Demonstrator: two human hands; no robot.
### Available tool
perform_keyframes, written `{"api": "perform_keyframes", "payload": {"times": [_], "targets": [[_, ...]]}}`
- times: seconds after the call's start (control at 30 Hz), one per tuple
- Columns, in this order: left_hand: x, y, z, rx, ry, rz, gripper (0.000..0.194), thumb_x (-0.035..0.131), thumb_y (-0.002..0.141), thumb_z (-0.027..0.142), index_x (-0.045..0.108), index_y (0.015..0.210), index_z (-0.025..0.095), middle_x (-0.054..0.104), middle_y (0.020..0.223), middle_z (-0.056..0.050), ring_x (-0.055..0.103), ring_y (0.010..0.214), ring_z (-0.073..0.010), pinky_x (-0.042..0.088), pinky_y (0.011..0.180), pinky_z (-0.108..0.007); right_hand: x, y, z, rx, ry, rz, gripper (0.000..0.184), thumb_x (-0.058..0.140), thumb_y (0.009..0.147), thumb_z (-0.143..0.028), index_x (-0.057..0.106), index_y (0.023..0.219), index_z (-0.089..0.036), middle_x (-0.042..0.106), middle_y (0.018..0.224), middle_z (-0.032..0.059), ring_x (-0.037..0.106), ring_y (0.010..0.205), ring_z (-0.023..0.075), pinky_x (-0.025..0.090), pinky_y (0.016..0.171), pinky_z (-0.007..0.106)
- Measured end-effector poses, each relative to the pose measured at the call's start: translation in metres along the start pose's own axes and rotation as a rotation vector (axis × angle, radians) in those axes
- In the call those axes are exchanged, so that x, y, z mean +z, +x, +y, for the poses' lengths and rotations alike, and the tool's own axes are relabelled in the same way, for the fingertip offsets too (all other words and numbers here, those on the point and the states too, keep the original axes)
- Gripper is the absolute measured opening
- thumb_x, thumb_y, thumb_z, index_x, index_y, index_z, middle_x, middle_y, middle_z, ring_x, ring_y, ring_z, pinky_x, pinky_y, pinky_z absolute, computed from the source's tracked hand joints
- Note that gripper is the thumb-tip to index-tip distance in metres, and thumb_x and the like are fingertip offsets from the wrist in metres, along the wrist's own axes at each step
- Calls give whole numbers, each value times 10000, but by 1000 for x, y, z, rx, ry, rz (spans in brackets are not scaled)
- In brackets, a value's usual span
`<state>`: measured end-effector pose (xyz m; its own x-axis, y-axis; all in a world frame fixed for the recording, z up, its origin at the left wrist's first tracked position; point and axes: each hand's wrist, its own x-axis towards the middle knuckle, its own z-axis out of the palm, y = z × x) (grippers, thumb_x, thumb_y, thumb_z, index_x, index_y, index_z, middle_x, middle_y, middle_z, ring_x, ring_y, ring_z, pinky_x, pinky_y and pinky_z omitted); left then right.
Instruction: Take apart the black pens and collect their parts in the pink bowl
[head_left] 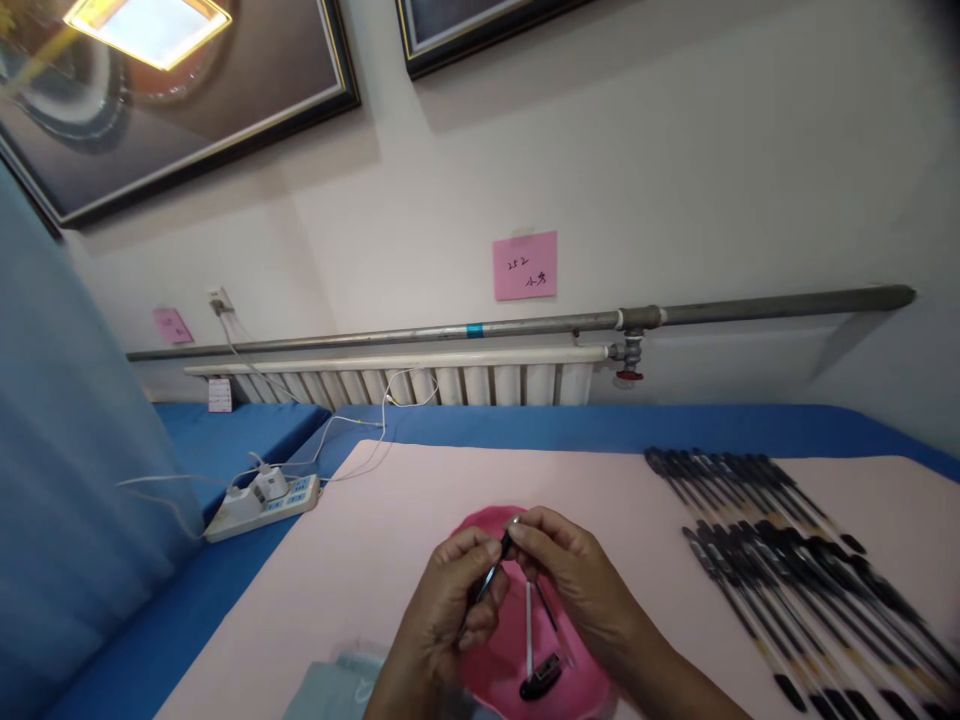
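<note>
Head view: the person's two hands work together over the round pink plastic bowl with a wavy rim [491,668]. Left hand [463,592] is closed, fingers curled round the shaft of a slim dark stick with a metallic sheen [489,580]. Right hand [574,565] is closed too, thumb and fingers pinching the upper end of the same stick; a small silvery bit shows at that end. Stick sits tilted above the bowl, top end leaning right. Exact fit of the parts under the fingertips: can't tell, covered.

In the bowl: a black clip-like head on a thin pale rod [540,680], plus a thin dark rod with a clear end [551,617], upper part near the right hand.

Right of the bowl: two slanted rows of slim sticks with black heads and tan sections, rear row [731,485] and front row [795,585], packed side by side.

Left of the bowl, near side: pale teal cloth-like item [330,690], partly behind the left forearm. Farther left: white power strip [300,497], two white adapters plugged in. Under the bowl: pale pink sheet [360,545]. Behind it: white radiator [450,385].
</note>
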<state>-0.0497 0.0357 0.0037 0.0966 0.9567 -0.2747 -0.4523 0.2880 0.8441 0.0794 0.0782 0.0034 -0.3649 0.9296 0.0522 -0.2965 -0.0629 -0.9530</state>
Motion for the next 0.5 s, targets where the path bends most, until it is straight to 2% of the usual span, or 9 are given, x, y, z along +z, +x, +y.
{"api": "perform_keyframes", "payload": {"times": [0.17,0.27,0.33,0.4,0.5], "targets": [[7,4,-6,89,107,65,329,674,661,448,489,678,176,472,388,80,224,242,0,88,261,-140,-1,2,2,5,2,84,261,719,649,-375,569,548,-187,482,501,-52,400,506,101,326,528,251],[9,4,-8,106,141,90,350,679,652,463,476,655,178,473,384,78,243,246,-3,109,262,-135,-2,6,8,48,134,65,189,740,636,-346,646,679,-187,567,604,-33,459,561,110,354,564,250],[9,3,-7,105,121,70,345,687,650,453,479,661,177,469,388,83,240,249,1,115,266,-131,-1,7,10,78,224,-1,219,746,627,-344,685,757,-180,624,698,2,512,644,136,385,617,267],[7,2,-6,103,79,30,333,696,649,434,487,676,177,448,383,93,224,252,4,115,268,-129,1,6,10,84,262,-59,219,731,645,-365,700,727,-164,645,714,26,531,686,153,402,662,287],[5,0,-5,50,28,-36,304,685,674,417,507,744,180,473,420,88,197,258,8,80,265,-131,4,3,7,61,289,-70,232,701,682,-392,717,729,-164,668,753,41,542,724,158,412,707,297]]}}
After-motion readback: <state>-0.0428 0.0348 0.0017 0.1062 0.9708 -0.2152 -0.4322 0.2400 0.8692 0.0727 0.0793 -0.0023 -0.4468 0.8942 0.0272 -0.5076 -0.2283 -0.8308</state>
